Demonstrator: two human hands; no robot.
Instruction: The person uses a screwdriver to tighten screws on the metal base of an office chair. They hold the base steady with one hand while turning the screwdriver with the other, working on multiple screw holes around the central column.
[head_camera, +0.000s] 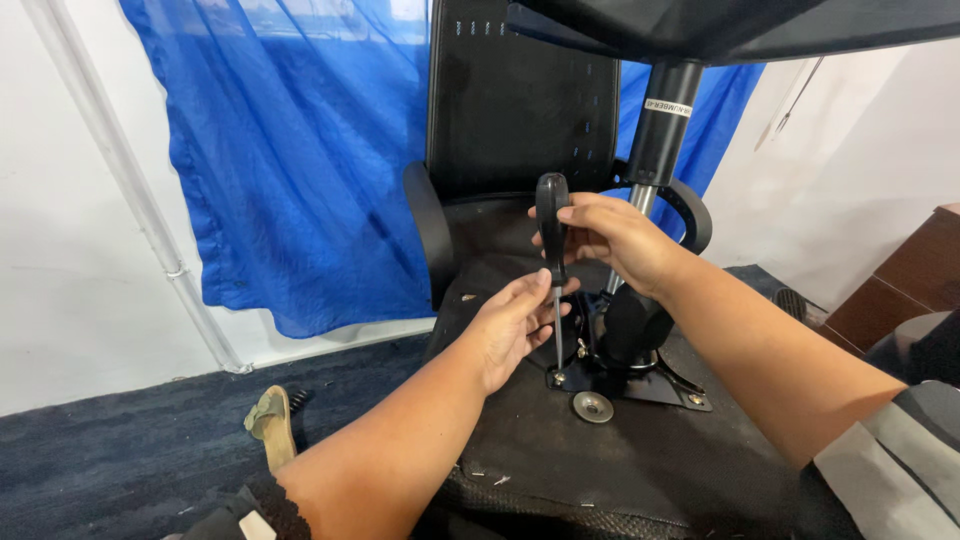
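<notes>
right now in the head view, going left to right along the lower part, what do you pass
sandal on the floor → left hand → screwdriver standing upright on a screw → metal washer → black mounting plate → brown wooden cabinet

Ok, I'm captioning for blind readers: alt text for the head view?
Right hand holds a black-handled screwdriver upright, its tip at a screw on the mounting plate under an overturned office chair; left hand steadies the shaft. A loose washer lies nearby.
</notes>
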